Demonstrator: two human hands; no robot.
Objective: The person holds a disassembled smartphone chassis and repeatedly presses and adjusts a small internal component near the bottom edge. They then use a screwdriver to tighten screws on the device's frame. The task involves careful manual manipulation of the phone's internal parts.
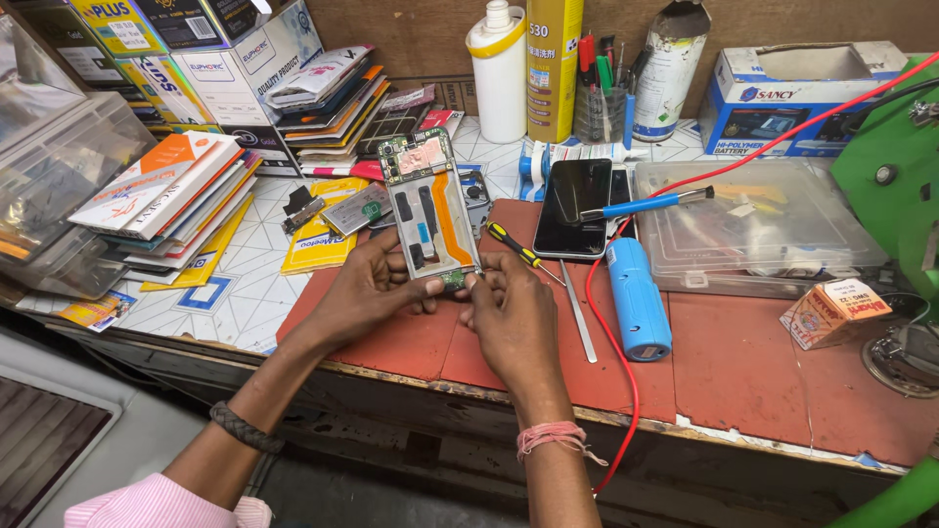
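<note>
Both hands meet at the centre of the frame over a red mat [743, 362] that covers the tabletop [245, 284]. The left hand [367, 288] is wrapped around the lower left side of an opened phone [430, 210], fingers curled behind it and thumb on the edge, holding it tilted up toward the camera. The phone has its back off, so a green board at the top, an orange ribbon strip down the right side and dark parts in the middle all show. The right hand [509, 313] pinches at the phone's bottom edge, fingertips closed tight there; it may be gripping a small tool or part, but the fingers hide it and I cannot tell.

Just right of the phone a small screwdriver [518, 249] with a black and yellow handle lies on the mat, and beside it a thin metal strip [579, 313]. A second phone [575, 207] lies face up with a dark screen, a blue-handled tool [641, 204] resting across its top. A blue cylinder [638, 298] lies further right, with a red cable [611, 332] looping past it. A clear plastic box [763, 225] sits at the right, and stacks of flat packets [171, 200] fill the upper left.
</note>
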